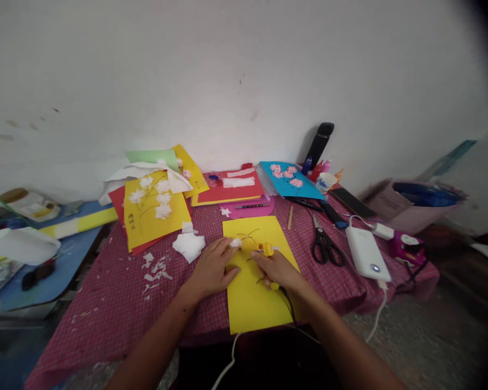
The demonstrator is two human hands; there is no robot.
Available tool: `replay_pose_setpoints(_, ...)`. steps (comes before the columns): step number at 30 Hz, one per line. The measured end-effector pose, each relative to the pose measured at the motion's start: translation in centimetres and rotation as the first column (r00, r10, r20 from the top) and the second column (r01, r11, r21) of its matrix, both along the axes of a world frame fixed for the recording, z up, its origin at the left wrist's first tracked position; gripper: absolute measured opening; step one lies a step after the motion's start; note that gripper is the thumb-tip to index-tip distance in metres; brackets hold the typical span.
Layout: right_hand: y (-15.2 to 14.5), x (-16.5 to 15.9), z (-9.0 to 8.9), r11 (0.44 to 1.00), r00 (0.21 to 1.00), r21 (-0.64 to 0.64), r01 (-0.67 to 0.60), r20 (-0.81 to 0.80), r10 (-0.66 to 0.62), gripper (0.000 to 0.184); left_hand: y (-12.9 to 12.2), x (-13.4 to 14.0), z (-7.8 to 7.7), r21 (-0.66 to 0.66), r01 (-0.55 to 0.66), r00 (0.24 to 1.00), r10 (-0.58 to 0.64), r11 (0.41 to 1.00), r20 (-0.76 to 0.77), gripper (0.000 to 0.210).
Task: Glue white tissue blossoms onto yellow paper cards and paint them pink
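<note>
A bright yellow rectangular paper sheet (pixel 252 309) lay at the front of the counter (pixel 101 309), which was covered with a red-purple checked cloth; thin dark branch lines ran across the sheet's upper part. The left hand (pixel 213 265) rested over its left edge, thumb apart from the fingers, the fingertips at a small white crumpled-paper blossom (pixel 236 242) on the upper left; I could not tell whether that grip pinched it or only touched it. The right hand's (pixel 274 266) grip was closed around a yellow glue gun with a black cord (pixel 267 249), above the sheet, just right of the blossom.

Left of the sheet lay a stack of white paper pieces (pixel 189 246) and loose white scraps (pixel 156 275). To the right lay black-handled metal scissors (pixel 327 249), near a white rectangular power bank (pixel 364 249). A yellow card with white paper flowers (pixel 179 216) lay farther back on the left.
</note>
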State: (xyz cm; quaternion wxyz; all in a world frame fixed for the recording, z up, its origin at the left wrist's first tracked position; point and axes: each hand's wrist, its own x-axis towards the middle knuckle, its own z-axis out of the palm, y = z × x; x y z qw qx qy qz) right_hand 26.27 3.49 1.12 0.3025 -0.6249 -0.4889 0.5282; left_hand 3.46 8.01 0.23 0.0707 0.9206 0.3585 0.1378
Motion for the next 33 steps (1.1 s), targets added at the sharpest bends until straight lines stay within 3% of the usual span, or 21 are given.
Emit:
replay_pose_setpoints(11, 0.3, 0.0, 0.8, 1.000, 0.999, -0.023, -0.002, -0.046, 0.001, 0.038, 0.0, 0.0, -0.2, -0.009, -0.001, 1.000, 0.001, 1.000, 0.010, 0.054)
replay_pose_setpoints(16, 1.2, 0.3, 2.3, 0.988, 0.984, 0.049, -0.147, 0.110, 0.141, 0.031, 0.0, 0.0, -0.3, 0.007, -0.002, 1.000, 0.002, 1.000, 0.015, 0.055)
replay_pose_setpoints(22, 2.5, 0.1, 3.6, 0.939, 0.821, 0.150, -0.310, 0.541, 0.184, 0.025, 0.0, -0.1, -0.3, 0.000, 0.001, 1.000, -0.001, 1.000, 0.030, 0.055)
replay_pose_setpoints(28, 3.2, -1.0, 6.0, 0.899, 0.662, 0.016, -0.437, 0.682, 0.310, 0.033, 0.1, -0.2, -0.7, -0.004, 0.006, 1.000, -0.006, 1.000, 0.028, 0.060)
replay_pose_setpoints(33, 3.4, -1.4, 6.6, 0.889, 0.579, 0.020, -0.457, 0.766, 0.280, 0.034, 0.2, -0.2, -0.7, -0.006, -0.003, 0.999, 0.003, 1.000, 0.035, 0.057)
